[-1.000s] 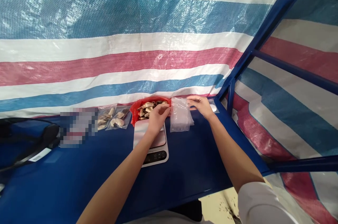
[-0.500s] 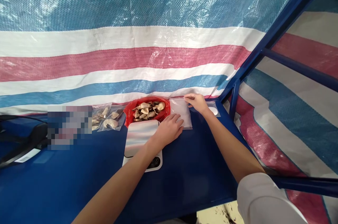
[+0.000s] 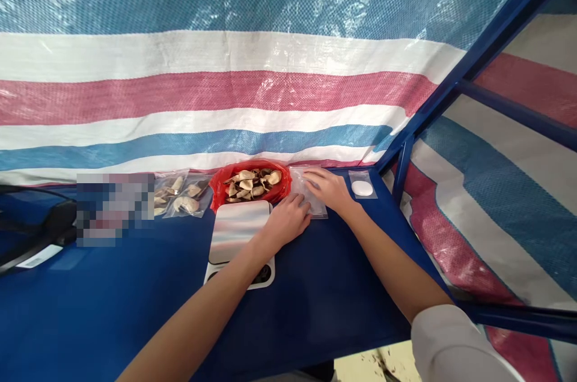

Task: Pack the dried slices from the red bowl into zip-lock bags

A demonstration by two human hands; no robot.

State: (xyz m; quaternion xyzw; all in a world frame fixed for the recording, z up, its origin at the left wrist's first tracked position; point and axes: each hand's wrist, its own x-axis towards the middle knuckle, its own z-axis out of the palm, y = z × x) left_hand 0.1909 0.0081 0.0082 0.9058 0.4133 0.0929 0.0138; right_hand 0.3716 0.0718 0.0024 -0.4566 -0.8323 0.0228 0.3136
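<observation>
A stack of clear plastic zip bags (image 3: 297,182) lies flat on the blue table, beside the red bag. My left hand (image 3: 288,217) rests on the stack's lower left part, fingers slightly bent and lying on the plastic. Over the stack's upper right part, my right hand (image 3: 331,191) has its fingers stretched out, touching the top bag. The red plastic bag (image 3: 217,193) stands wide open, full of dried pale-brown slices (image 3: 250,182) that look like mushroom pieces. In front of it is a white kitchen scale (image 3: 241,232) with a shiny bare plate; my left forearm partly covers its dial area.
Clear bags of similar dried pieces (image 3: 187,202) lie left of the red bag. A small clear bag with a white oval thing (image 3: 362,188) is at the far right. Black straps (image 3: 40,229) lie at the left. Blue frame bars (image 3: 451,87) and striped sheeting enclose the table.
My right hand has come down and left from the stack's top right corner onto the bags, its fingers now extended. My left hand has stayed in place. The white oval now shows fully.
</observation>
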